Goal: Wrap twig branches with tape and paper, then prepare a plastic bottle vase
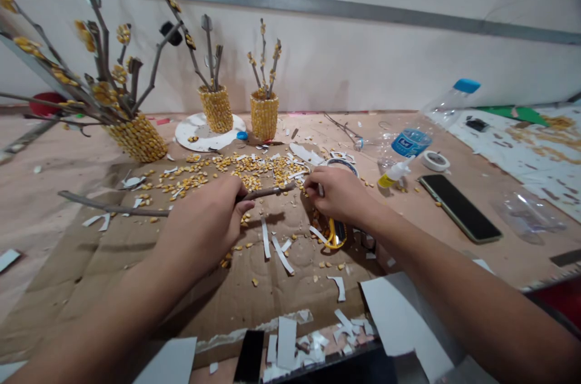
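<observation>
"Two bare hands out over the cardboard [181, 296], and straight to the left hand [209, 211]: clenching a slender twig [265, 192], clear of the cardboard, with a long end out to the left behind the fist and a short end aimed at the right hand [338, 193]!"

"And over on the right?"

"Bent fingers, bunched just beside that short tip. Can't tell whether pinching anything."

"Plenty of loose corn kernels [247, 169] just beyond, spread thick across the cardboard, mixed with white bits. Now look beneath the right hand!"

"Got it: a yellow-and-black tool [337, 234], too covered to name exactly. Past the knuckles, a tape roll, partly hidden. Swing right along the table [408, 238]: glue bottle [394, 173] with a yellow label, small white tape roll [434, 160], dark-screened phone [460, 207], clear plastic bottle [411, 143] capped in blue."

"And at the back, three in a row! Left pot [136, 139], middle pot [216, 110], right pot [264, 116], all clad in corn, all bristling with branches [135, 78]. For the middle one, a white disc [193, 132] underneath."

"Back down front: white paper strips [282, 255] below the twig, and cut scraps [287, 341] heaped near the torn edge."
</observation>
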A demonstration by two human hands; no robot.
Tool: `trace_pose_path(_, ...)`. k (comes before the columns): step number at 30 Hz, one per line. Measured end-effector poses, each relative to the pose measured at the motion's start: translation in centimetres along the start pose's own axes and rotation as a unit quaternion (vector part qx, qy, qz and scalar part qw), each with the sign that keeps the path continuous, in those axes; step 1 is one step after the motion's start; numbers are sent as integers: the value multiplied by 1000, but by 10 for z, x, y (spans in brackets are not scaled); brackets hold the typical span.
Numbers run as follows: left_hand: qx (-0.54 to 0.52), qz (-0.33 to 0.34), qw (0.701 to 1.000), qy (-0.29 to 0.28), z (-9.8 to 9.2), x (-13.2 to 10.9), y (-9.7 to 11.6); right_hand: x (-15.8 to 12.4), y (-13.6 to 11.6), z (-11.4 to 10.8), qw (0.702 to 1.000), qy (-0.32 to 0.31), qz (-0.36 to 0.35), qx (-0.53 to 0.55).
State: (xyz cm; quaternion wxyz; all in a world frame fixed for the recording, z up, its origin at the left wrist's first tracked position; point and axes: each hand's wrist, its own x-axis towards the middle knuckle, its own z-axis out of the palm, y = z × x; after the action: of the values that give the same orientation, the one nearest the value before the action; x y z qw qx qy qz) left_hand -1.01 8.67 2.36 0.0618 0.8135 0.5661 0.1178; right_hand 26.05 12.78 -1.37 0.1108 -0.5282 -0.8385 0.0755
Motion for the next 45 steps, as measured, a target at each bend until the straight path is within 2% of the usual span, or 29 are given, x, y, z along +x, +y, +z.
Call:
trace_pose_path(10,-3,6,1000,21,1,-2,0,6,-12,-4,996,-40,49,-55)
trace_pose_path(16,-8,-1,1000,10,3,-1,0,7,-11,-1,995,-26,75,-64)
trace_pose_path(19,-1,-7,1000,9,3,-1,-1,4,-11,-4,995,8,75,-60)
trace_pose_path(21,5,-12,1000,10,2,-1,0,0,-13,-7,996,55,60,-45)
trace_pose_path(23,11,-14,1000,12,2,-1,2,-5,-17,-10,990,141,6,-2)
trace_pose_path(25,18,-17,1000,10,2,-2,5,-10,-24,-9,969,230,-79,49)
trace_pose_path(27,25,-15,1000,5,2,-3,7,-14,-31,-7,951,268,-143,62)
trace_pose_path(30,34,2,999,3,3,-5,8,-17,-38,-1,952,252,-173,30)
trace_pose_path(34,46,21,999,-1,2,-7,9,-17,-40,3,961,218,-168,-1)
trace_pose_path(45,87,41,995,9,3,-10,13,-17,-45,1,976,166,-139,24)
